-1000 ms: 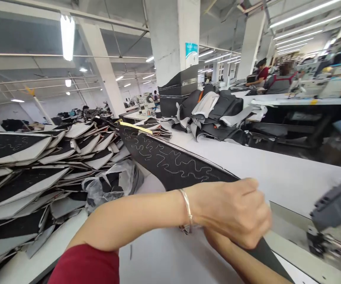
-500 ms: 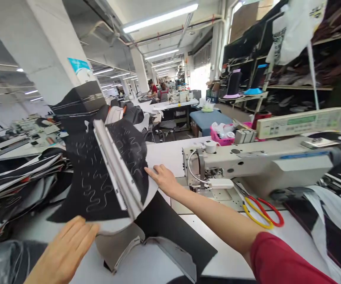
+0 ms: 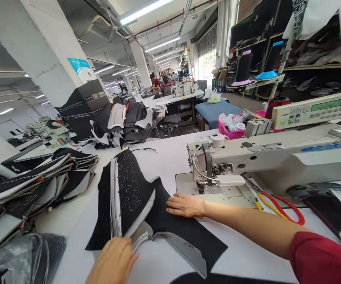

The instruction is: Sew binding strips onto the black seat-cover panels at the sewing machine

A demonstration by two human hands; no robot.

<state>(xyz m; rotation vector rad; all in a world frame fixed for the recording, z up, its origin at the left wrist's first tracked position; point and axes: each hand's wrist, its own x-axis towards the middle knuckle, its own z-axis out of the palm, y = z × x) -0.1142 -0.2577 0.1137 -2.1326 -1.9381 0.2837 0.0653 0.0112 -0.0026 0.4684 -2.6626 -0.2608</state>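
Note:
A black fabric panel [image 3: 130,185] with wavy pale stitching and a light strip along its length lies on the white table. My left hand [image 3: 111,260] is closed at the panel's lower edge, its fingertips partly hidden. To the right, a plain black piece with grey-backed edges [image 3: 188,232] extends from beside the stitched panel. Flat on that piece rests my right hand [image 3: 185,206], fingers stretched out and holding nothing. Just beyond the right hand stands a sewing machine [image 3: 214,165].
Red-and-yellow-handled scissors [image 3: 280,207] lie by the machine, near my right forearm. Stacked panels [image 3: 37,181] and a plastic-wrapped bundle [image 3: 31,256] are at left. Farther back are a fabric heap [image 3: 132,118], a pink basket [image 3: 231,132] and people [image 3: 161,85] working.
The stitched panel has come down from a raised, tilted position onto the table. My right hand has left its edge and now lies on the plain black piece. The view has shifted.

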